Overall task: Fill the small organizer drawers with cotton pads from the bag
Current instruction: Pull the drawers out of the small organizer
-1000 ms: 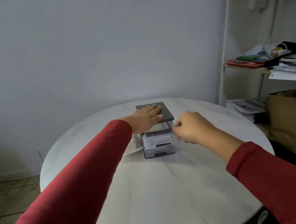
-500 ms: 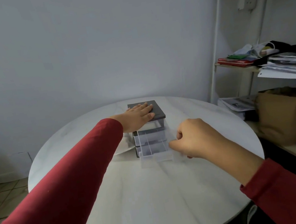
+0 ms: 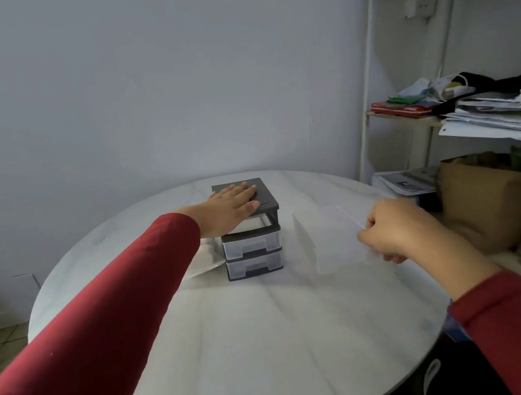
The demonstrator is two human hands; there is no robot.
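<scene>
Evidently bracing: left hand (image 3: 233,206) lies flat atop organizer (image 3: 253,245), steadying it; right hand (image 3: 393,235) grips see-through drawer (image 3: 330,241) held nearby, likely for filling.

1. No word, number or brand can be read from where I stand.
2. A printed sheet (image 3: 409,183) low in the rack (image 3: 368,79) carries a dark block with pale marks, too blurred to make out.
3. The paper stack (image 3: 504,118) one level up shows faint grey print, too small to read.
4. A red cover (image 3: 398,109) beside that stack bears marks I cannot make out.
</scene>
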